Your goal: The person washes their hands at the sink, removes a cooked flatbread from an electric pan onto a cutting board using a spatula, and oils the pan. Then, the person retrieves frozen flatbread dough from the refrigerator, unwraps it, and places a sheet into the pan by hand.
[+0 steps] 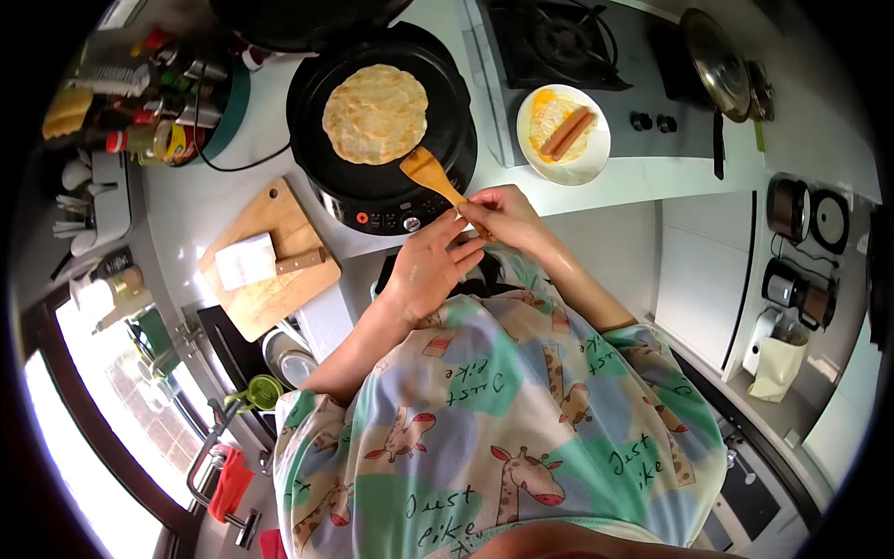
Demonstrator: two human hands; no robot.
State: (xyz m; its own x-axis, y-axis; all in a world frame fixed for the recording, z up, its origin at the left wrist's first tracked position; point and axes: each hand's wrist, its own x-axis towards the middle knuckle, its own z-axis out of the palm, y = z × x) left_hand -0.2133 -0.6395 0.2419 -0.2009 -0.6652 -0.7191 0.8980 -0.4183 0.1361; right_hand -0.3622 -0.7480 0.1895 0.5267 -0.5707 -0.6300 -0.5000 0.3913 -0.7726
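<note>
Several bottles (168,142) at far left, crowded inside a teal-rimmed tray (233,121). Next, wooden cutting board (256,307) on the white counter, set at an angle; knife (300,262) lies flat across it, broad pale blade to the left, wooden handle to the right. Then black pan (449,107) on an electric cooker (372,220) with lit controls on its front. One round flatbread (374,112) lies flat in the pan, toward its upper left, pale with light browning. My left hand (426,272) is just below the cooker, fingers loosely spread, fingertips close to the spatula handle; can't tell if they touch it. Wooden spatula (426,171) slants over the pan, blade tip right at the flatbread's lower right edge; can't tell if it's under. My right hand (506,219) pinches its handle between thumb and fingers. Right of the pan: white plate (589,168) with two sausages (568,133) on egg (548,114), near a gas burner (559,37). Farther right, round lid (717,65), tilted up.
</note>
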